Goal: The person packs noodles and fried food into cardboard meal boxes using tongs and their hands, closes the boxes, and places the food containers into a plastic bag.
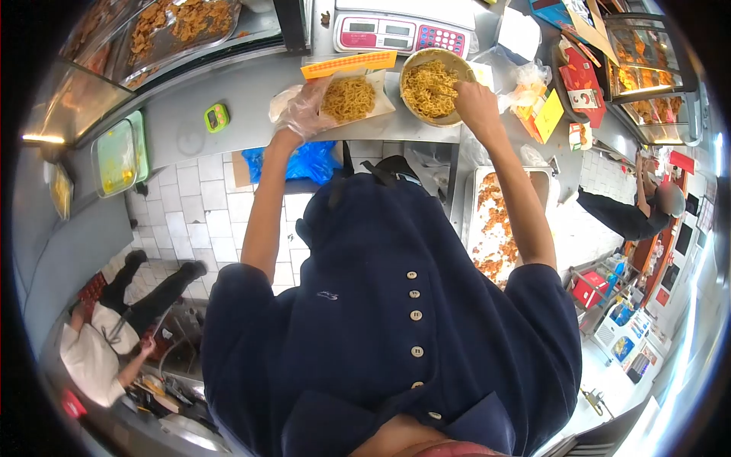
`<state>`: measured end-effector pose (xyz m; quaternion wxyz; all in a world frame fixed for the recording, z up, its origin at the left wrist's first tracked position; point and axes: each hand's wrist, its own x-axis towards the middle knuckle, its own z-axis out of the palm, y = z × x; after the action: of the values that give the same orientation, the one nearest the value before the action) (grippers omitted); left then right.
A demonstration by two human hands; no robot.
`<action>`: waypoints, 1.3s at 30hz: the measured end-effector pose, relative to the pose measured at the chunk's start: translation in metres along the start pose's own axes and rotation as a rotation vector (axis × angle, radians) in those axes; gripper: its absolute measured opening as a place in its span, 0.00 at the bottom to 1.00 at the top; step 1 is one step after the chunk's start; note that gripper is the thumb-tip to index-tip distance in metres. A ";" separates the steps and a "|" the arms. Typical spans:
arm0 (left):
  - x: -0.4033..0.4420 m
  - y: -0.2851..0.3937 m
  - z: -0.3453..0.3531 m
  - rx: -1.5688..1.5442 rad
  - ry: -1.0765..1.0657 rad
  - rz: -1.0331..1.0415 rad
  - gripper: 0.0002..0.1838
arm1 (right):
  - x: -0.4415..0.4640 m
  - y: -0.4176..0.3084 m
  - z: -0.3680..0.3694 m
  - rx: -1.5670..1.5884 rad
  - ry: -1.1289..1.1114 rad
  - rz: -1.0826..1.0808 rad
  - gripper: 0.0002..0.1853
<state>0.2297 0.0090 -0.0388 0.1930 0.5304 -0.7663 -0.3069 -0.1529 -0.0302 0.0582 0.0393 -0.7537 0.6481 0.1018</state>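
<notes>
My left hand (306,108), in a clear plastic glove, grips the left side of a paper takeaway box (383,105) on the counter. Noodles (350,99) fill the box, and its orange patterned flap (349,65) stands up at the back. To the right is a round bowl (436,54) with more noodles (428,85) inside. My right hand (477,108) is closed over the bowl's right rim, fingers pointing down toward the noodles. What it holds, if anything, is hidden by the hand.
Behind the box stands a weighing scale (403,35). A green timer (216,118) and a green tray (122,154) lie to the left. A metal tray of fried pieces (493,228) is beneath my right arm. One person (103,343) is lower left, another (628,209) far right.
</notes>
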 end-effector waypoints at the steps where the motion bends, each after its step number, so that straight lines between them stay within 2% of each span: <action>1: -0.001 0.000 -0.001 0.002 -0.002 -0.002 0.61 | -0.003 0.002 -0.001 -0.022 -0.042 -0.018 0.09; 5: 0.002 0.002 -0.001 -0.052 -0.003 0.010 0.61 | -0.008 0.035 0.017 0.089 -0.056 -0.020 0.11; 7: 0.002 0.008 -0.003 -0.067 0.004 -0.008 0.61 | -0.008 0.059 0.031 0.498 -0.242 0.017 0.12; 8: 0.002 0.012 -0.007 -0.059 -0.015 -0.041 0.62 | -0.011 0.065 0.037 0.489 -0.241 0.007 0.12; 10: -0.001 0.010 -0.006 -0.053 -0.029 -0.081 0.62 | -0.029 0.065 0.039 1.013 -0.404 0.324 0.13; 11: 0.000 0.005 -0.003 -0.083 -0.022 -0.062 0.62 | -0.037 0.064 0.039 1.091 -0.426 0.357 0.12; 12: 0.001 0.001 0.000 -0.113 -0.016 -0.042 0.61 | -0.044 0.065 0.039 1.086 -0.427 0.353 0.12; 14: 0.001 -0.002 0.002 -0.123 -0.008 -0.033 0.61 | -0.058 0.067 0.041 1.349 -0.389 0.384 0.13; 18: 0.000 0.000 0.001 -0.127 -0.011 -0.023 0.61 | -0.078 0.075 0.044 1.564 -0.274 0.389 0.13; 22: -0.001 0.003 0.000 -0.116 -0.018 -0.020 0.61 | -0.094 0.079 0.013 1.614 -0.172 0.377 0.13; 25: 0.001 0.000 0.003 -0.095 -0.027 -0.038 0.61 | -0.101 0.078 -0.022 1.595 0.001 0.397 0.14; 29: 0.003 -0.005 0.014 -0.107 0.023 0.033 0.62 | -0.108 0.080 -0.071 1.618 0.122 0.337 0.14; 31: 0.005 -0.007 0.021 -0.093 0.034 0.041 0.63 | -0.110 0.078 -0.095 1.604 0.160 0.316 0.15; 33: 0.010 -0.007 0.028 -0.135 0.083 0.137 0.63 | -0.111 0.077 -0.116 1.574 0.221 0.281 0.16; 39: 0.019 0.005 0.037 -0.129 0.087 0.109 0.62 | -0.112 0.072 -0.161 1.616 0.288 0.177 0.16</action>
<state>0.1963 0.0022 -0.0635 0.2762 0.4874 -0.7635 -0.3213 -0.2228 0.0362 0.2430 0.4779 -0.4449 0.5770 -0.4907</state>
